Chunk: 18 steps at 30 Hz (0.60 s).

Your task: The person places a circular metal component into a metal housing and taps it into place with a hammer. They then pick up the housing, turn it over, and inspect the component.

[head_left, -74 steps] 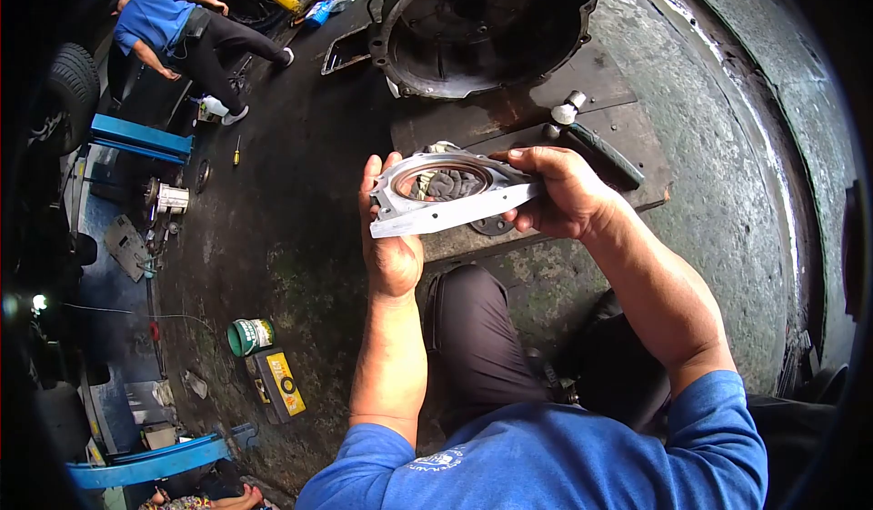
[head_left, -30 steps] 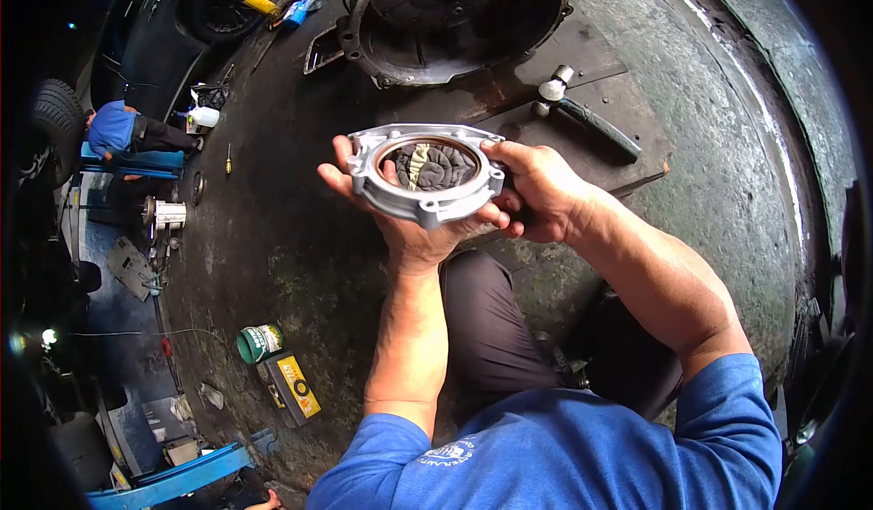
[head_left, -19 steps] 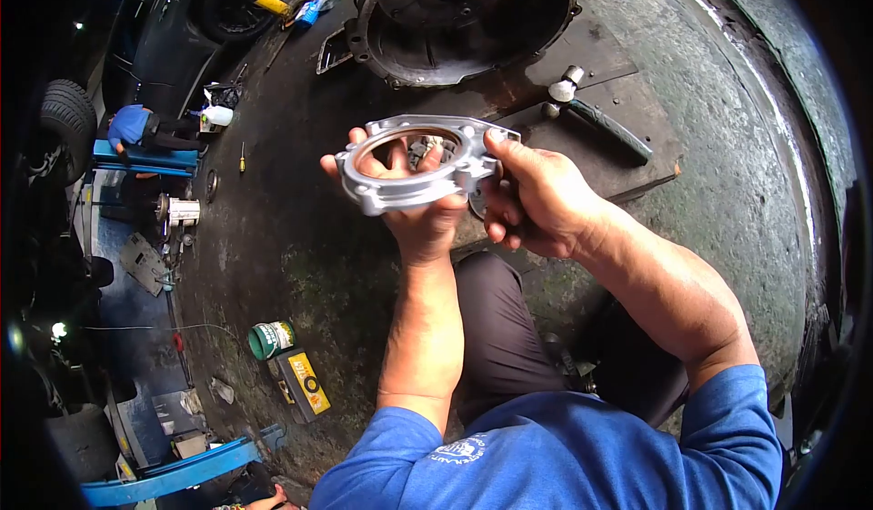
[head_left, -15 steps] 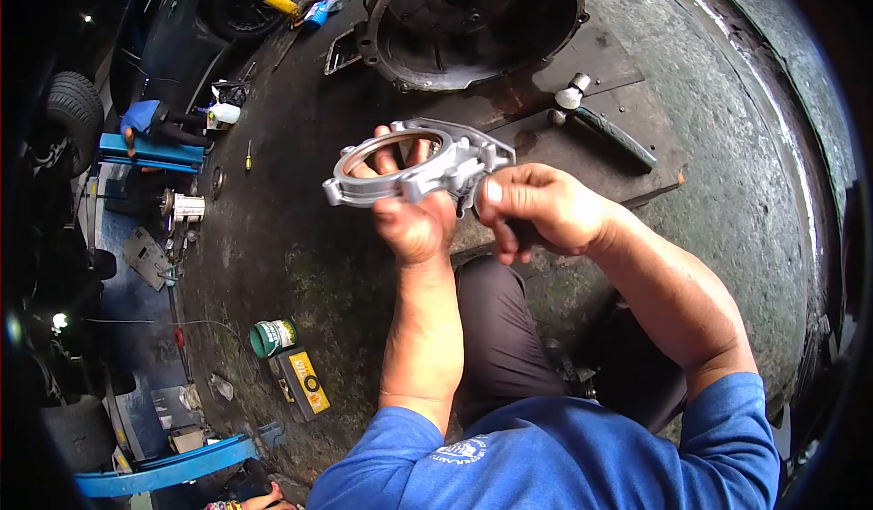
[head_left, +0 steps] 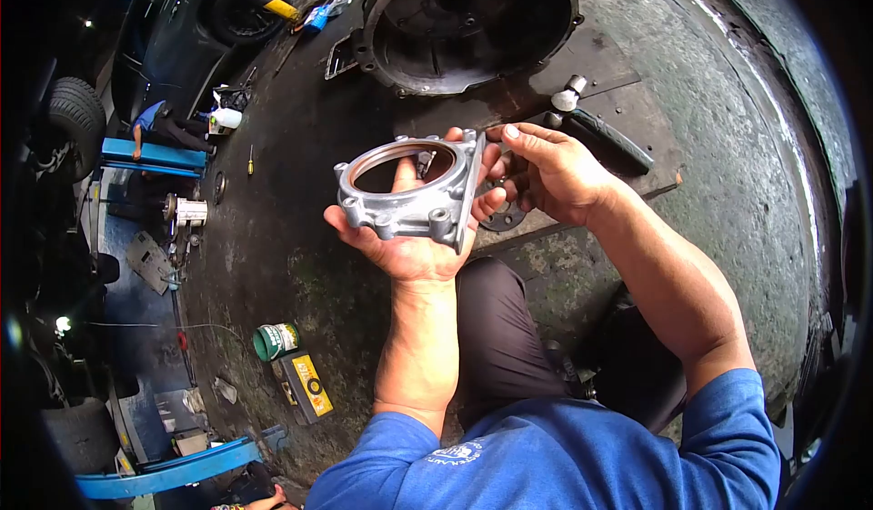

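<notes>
A silver cast-metal oil seal housing (head_left: pixel 400 205), with a brown-lined round opening, rests tilted in my left hand (head_left: pixel 414 260). The palm is beneath it, the thumb lies along its near-left side, and one finger shows through the opening. My right hand (head_left: pixel 559 169) is at the housing's flat right-hand flange. Its thumb and forefinger are pressed together beside the flange edge, the other fingers curled below. Whether something small sits in that pinch I cannot make out.
A large dark bell-shaped housing (head_left: pixel 427 78) lies at the top. A ball-peen hammer (head_left: pixel 614 139) and a round metal disc (head_left: pixel 500 219) lie on the board (head_left: pixel 646 110). Leftward are a green can (head_left: pixel 268 342), a yellow-black box (head_left: pixel 309 390), a screwdriver (head_left: pixel 251 160) and another person (head_left: pixel 155 124).
The housing has turned in my left hand, so its bolt bosses and flat flange now face nearer me. My right hand has moved up and slightly right along the flange.
</notes>
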Available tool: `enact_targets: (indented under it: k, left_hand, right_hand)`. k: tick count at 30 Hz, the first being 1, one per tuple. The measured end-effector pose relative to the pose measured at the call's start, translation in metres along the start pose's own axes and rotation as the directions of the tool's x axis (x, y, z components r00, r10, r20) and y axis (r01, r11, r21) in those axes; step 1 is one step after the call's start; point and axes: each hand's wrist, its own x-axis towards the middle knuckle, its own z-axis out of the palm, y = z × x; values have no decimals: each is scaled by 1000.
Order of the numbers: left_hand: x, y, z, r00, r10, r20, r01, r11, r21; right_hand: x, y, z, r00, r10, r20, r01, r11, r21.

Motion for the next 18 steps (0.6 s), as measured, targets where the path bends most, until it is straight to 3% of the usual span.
enact_targets:
  k: [7,11,12,13,15,16,18]
  left_hand:
    - [-2,-3,0,977,-203,70,212,964,-163]
    - [0,7,-9,949,-309,57,314,944,-102]
    - [2,12,-14,945,-322,-62,321,947,-25]
    - [0,15,-14,942,-297,-156,311,947,76]
    - [-1,22,-27,976,-157,-153,174,979,108]
    - [-1,26,-35,972,-25,-233,107,931,348]
    - [2,9,-45,924,358,-137,-250,833,493]
  right_hand:
    - [-5,2,4,999,-23,-30,25,998,58]
    - [-7,7,4,995,-39,-91,51,989,136]
    - [-10,5,3,996,-49,-76,60,987,146]
    - [-12,3,5,993,-40,-109,60,982,179]
    - [-15,-1,11,984,-19,-175,62,967,245]
    - [-14,-2,12,980,-9,-201,61,965,255]
    - [-14,0,16,976,-4,-218,62,963,262]
